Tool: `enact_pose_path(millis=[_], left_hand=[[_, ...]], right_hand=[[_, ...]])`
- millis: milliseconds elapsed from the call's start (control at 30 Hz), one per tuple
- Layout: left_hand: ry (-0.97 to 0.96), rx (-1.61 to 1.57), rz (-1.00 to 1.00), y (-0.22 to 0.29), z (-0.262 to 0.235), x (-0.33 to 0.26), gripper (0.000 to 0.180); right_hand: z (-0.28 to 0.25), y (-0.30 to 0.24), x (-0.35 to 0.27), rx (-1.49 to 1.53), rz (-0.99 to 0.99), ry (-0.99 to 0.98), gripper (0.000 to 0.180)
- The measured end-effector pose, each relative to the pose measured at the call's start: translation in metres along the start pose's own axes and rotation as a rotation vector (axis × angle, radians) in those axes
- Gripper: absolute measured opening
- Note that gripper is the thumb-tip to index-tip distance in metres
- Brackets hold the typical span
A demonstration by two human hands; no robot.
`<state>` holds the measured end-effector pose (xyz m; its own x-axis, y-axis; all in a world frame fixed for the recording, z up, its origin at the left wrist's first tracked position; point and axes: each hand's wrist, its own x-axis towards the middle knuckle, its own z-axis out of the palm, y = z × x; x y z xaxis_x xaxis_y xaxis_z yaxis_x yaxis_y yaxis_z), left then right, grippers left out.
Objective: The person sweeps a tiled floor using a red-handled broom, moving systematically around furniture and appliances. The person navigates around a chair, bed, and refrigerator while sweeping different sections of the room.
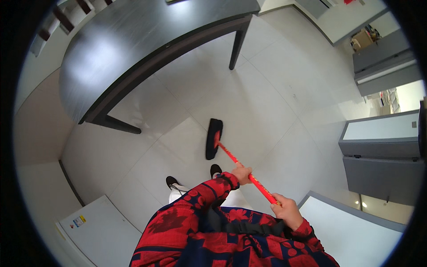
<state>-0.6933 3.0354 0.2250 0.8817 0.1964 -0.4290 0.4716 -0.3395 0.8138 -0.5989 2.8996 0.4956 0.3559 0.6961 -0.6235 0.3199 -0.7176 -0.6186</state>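
A broom with a red handle (262,188) and a wide black head (214,141) slants across the middle of the view. Its head rests on the floor ahead of my feet. My left hand (242,173) is closed round the handle partway down the shaft. Nearer my body, my right hand (288,212) grips the handle close to its upper end. Both arms wear red and dark blue patterned sleeves.
A dark, round-ended table (133,49) stands at the far left, its legs on pale floor tiles (258,115). Grey cabinets (382,173) line the right side. A white appliance with a label (100,233) is at the lower left, a white-topped counter (347,231) at the lower right.
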Motion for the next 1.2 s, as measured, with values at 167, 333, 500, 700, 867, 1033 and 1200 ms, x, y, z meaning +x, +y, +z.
enact_pose_path(millis=[167,333,500,700,867,1033,1200], left_hand=[[0.135,0.119,0.021,0.045,-0.004,0.028,0.038],[0.32,0.235,0.027,0.017,-0.032,0.021,0.032],[0.408,0.257,-0.167,-0.073,-0.091,0.007,0.034],[0.648,0.249,-0.387,-0.189,-0.197,-0.041,0.031],[0.666,0.214,-0.564,-0.257,-0.276,-0.083,0.031],[0.698,0.06,-0.672,-0.289,-0.308,-0.104,0.035],[0.681,0.046,-0.667,-0.289,-0.3,-0.095,0.038]], right_hand=[[-0.023,0.0,-0.015,-0.102,0.023,0.093,0.033],[-0.017,-0.005,0.015,-0.03,-0.066,0.081,0.036],[0.029,-0.015,0.1,0.032,-0.178,0.021,0.037],[0.111,-0.077,0.228,0.063,-0.348,-0.124,0.037],[0.2,-0.149,0.329,0.286,-0.278,-0.31,0.035],[0.255,-0.197,0.381,0.337,-0.101,-0.368,0.036],[0.263,-0.192,0.392,0.19,-0.158,-0.319,0.038]])
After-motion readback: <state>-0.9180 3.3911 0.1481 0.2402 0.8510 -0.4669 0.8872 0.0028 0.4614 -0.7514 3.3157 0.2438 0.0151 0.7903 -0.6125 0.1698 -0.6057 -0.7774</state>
